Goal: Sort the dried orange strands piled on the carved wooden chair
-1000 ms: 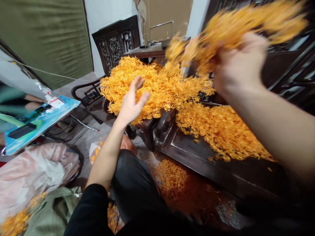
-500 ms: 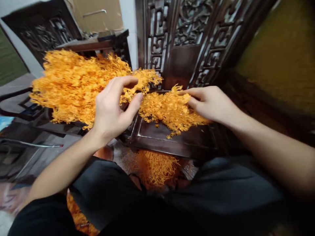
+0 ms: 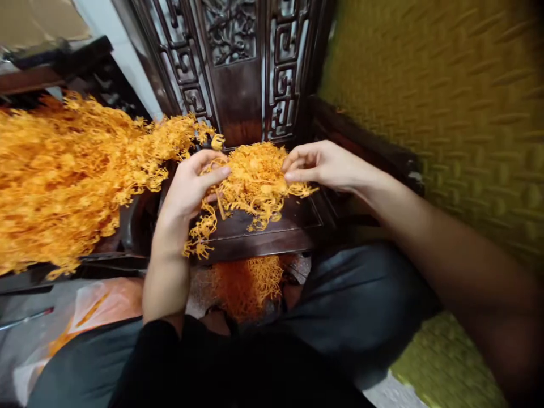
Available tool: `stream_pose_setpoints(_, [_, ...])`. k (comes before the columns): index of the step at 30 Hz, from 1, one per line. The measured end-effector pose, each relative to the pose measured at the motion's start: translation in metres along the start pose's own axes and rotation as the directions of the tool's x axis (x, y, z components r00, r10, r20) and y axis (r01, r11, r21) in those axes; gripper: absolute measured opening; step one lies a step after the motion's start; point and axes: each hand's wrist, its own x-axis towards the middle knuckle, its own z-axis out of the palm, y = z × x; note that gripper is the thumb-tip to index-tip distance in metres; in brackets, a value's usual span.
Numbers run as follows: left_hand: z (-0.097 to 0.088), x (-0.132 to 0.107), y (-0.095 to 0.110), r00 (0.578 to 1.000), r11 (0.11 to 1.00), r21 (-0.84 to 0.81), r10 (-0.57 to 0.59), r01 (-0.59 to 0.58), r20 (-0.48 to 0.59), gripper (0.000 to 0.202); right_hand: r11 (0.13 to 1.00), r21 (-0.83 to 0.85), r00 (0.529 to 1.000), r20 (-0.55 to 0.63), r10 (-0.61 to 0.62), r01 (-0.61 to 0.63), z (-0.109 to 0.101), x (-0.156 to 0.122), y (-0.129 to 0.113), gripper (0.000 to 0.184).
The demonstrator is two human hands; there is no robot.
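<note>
A small clump of tangled orange plastic pieces (image 3: 255, 181) lies on the dark wooden seat (image 3: 272, 235) in front of me. My left hand (image 3: 189, 190) grips its left side, with fingers and thumb curled round a few strands that dangle below. My right hand (image 3: 325, 164) pinches the clump's right edge between thumb and fingertips. A much larger heap of the same orange pieces (image 3: 63, 175) spreads over the furniture to my left.
A carved dark wooden backrest (image 3: 238, 62) rises just behind the clump. A green-yellow padded cushion (image 3: 446, 102) fills the right side. More orange pieces (image 3: 246, 283) lie on the floor between my knees, and a plastic bag (image 3: 97, 303) sits lower left.
The view has swung right. My right hand came down from holding a raised bunch, and both hands have closed in on the small clump on the seat.
</note>
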Motion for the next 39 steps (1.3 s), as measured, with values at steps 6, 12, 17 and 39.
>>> stream_pose_setpoints(6, [0.038,-0.034,-0.077,0.986,0.959,-0.282,-0.017,-0.031,-0.165,0.039,0.999,-0.036,0.986,-0.166,-0.007,0.001,0.001,0.004,0.014,0.043])
stream_pose_setpoints(12, [0.065,-0.049,-0.089,0.991,0.946,-0.303,-0.13,0.113,-0.037,0.036,0.912,-0.376,0.925,-0.264,-0.275,0.164,0.034,0.008,-0.007,0.041])
stream_pose_setpoints(17, [0.074,-0.055,-0.08,0.996,0.985,-0.168,-0.051,0.039,-0.067,0.058,0.929,-0.354,0.989,0.126,-0.07,0.111,0.065,0.011,-0.019,0.046])
stream_pose_setpoints(39, [0.05,-0.039,-0.09,0.994,0.377,-0.922,0.034,0.087,0.108,0.087,0.82,0.429,0.924,0.126,0.362,-0.38,0.068,0.018,-0.004,0.042])
